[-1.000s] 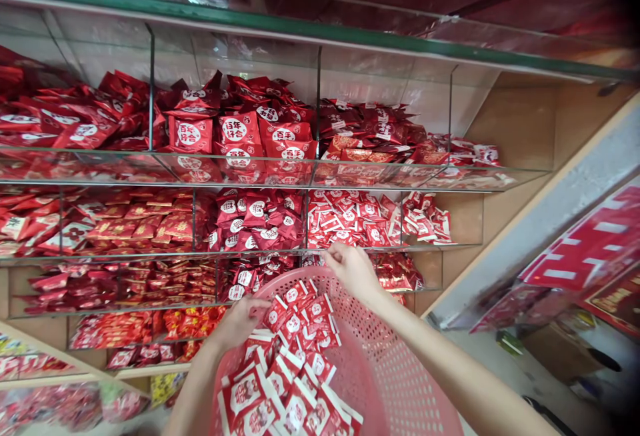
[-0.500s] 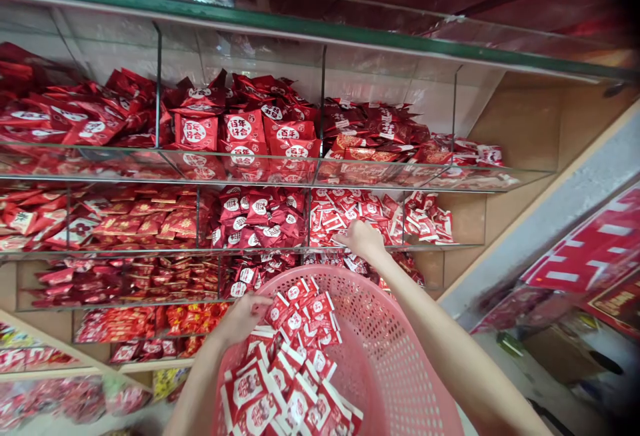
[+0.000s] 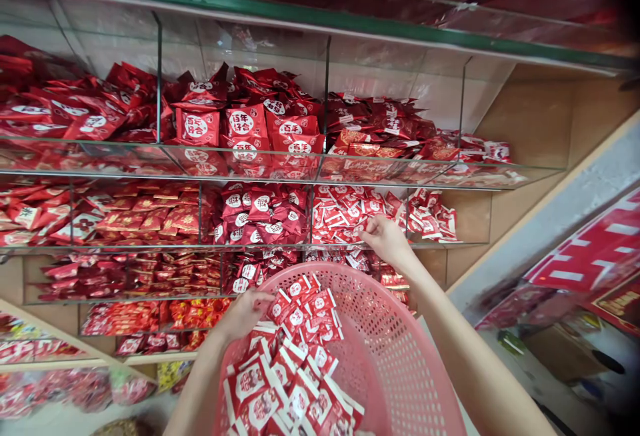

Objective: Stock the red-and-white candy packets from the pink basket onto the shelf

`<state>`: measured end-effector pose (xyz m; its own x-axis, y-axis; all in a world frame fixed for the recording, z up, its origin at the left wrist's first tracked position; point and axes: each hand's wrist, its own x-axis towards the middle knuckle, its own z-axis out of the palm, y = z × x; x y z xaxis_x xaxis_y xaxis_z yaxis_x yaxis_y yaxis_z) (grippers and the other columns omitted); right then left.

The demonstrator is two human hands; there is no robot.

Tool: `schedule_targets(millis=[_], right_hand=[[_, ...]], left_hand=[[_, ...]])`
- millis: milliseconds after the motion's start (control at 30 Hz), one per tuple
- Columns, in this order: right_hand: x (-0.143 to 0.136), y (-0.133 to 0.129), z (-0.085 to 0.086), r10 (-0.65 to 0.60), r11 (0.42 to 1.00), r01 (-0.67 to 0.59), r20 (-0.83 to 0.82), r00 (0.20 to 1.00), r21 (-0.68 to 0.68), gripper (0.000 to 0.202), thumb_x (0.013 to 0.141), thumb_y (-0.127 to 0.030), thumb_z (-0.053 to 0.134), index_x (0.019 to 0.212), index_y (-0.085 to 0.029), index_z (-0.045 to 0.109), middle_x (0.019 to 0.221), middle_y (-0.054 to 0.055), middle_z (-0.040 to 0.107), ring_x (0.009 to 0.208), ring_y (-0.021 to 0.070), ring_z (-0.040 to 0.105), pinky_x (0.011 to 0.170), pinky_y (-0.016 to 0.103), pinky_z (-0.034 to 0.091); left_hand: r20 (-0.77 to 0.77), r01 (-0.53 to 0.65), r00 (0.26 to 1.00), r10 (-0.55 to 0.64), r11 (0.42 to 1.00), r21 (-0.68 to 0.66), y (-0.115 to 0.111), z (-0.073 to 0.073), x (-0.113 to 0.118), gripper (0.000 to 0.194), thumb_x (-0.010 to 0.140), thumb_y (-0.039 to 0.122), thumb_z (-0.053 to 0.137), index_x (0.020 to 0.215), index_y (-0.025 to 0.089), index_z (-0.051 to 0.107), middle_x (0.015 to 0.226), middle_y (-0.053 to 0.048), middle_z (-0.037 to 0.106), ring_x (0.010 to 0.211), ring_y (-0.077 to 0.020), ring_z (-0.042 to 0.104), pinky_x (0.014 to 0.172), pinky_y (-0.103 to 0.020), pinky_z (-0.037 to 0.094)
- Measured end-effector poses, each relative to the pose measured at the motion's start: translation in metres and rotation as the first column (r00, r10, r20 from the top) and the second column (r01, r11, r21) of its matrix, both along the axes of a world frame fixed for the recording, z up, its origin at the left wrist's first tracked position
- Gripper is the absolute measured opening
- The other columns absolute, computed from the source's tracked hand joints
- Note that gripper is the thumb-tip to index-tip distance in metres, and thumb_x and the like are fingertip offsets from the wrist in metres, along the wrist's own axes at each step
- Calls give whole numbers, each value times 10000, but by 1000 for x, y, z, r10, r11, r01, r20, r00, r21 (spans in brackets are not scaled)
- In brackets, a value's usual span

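Observation:
My left hand (image 3: 244,315) grips the left rim of a pink plastic basket (image 3: 405,336) with round holes. Small red-and-white packets (image 3: 295,389) lie heaped in its left half. My right hand (image 3: 386,239) reaches over the basket's far rim to the front of a glass shelf. Its fingers are curled in a pinch beside loose red-and-white packets (image 3: 337,213) in a compartment there. Whatever may be between the fingertips is too small to make out.
Glass dividers (image 3: 327,89) split the shelves into bins of red packets. Larger red bags (image 3: 195,126) fill the shelf above. A thick green glass edge (image 3: 280,16) crosses the top. A slanted wooden side panel (image 3: 530,203) bounds the right, with red signs (image 3: 590,243) beyond.
My right hand has shifted to the right along the shelf front, its fingers still curled. My left hand stays on the basket rim. The view has turned slightly.

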<state>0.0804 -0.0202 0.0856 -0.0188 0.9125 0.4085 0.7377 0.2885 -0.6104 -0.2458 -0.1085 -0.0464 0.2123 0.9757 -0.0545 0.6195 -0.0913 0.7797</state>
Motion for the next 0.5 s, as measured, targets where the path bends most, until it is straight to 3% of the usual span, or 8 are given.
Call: schedule_targets(millis=[133, 200, 267, 367, 500], right_hand=[[5, -29, 20, 97, 994, -94, -57, 994, 59, 184, 707, -287, 563, 647, -201, 411, 535, -40, 468, 474, 96, 415, 482, 235, 301], [2, -43, 26, 258, 966, -255, -154, 954, 39, 188, 730, -301, 572, 700, -200, 416, 593, -35, 474, 514, 94, 426, 497, 231, 327], [-6, -52, 23, 440, 884, -465, -259, 860, -45, 183, 748, -302, 578, 741, -198, 428, 657, -28, 481, 571, 92, 444, 531, 228, 359], [-18, -53, 1, 560, 734, -651, -370, 742, -193, 199, 736, -302, 606, 743, -196, 437, 678, -33, 467, 592, 87, 433, 551, 230, 368], [-23, -38, -44, 504, 710, -648, -444, 741, -276, 248, 698, -334, 642, 748, -193, 444, 650, -48, 465, 560, 83, 415, 549, 238, 354]], left_hand=[[-36, -15, 999, 15, 1000, 15, 2, -6, -1, 466, 644, 77, 421, 1037, 185, 647, 1079, -61, 583, 1003, -192, 531, 919, -292, 384], [-46, -24, 999, 25, 999, 21, 1, -7, -2, 459, 640, 79, 427, 1021, 193, 654, 1071, -52, 587, 1000, -195, 531, 917, -291, 386], [-30, -24, 999, 25, 999, 23, 1, -7, -1, 445, 646, 92, 434, 1014, 200, 658, 1057, -44, 596, 988, -204, 537, 903, -299, 400], [6, -25, 1000, 24, 1000, 19, -1, -4, 0, 433, 648, 88, 446, 997, 220, 665, 1053, -31, 607, 1006, -219, 534, 906, -314, 404], [16, -39, 999, 39, 999, -2, -2, -1, 2, 419, 665, 73, 461, 995, 229, 668, 1069, -37, 601, 1024, -219, 528, 915, -309, 396]])
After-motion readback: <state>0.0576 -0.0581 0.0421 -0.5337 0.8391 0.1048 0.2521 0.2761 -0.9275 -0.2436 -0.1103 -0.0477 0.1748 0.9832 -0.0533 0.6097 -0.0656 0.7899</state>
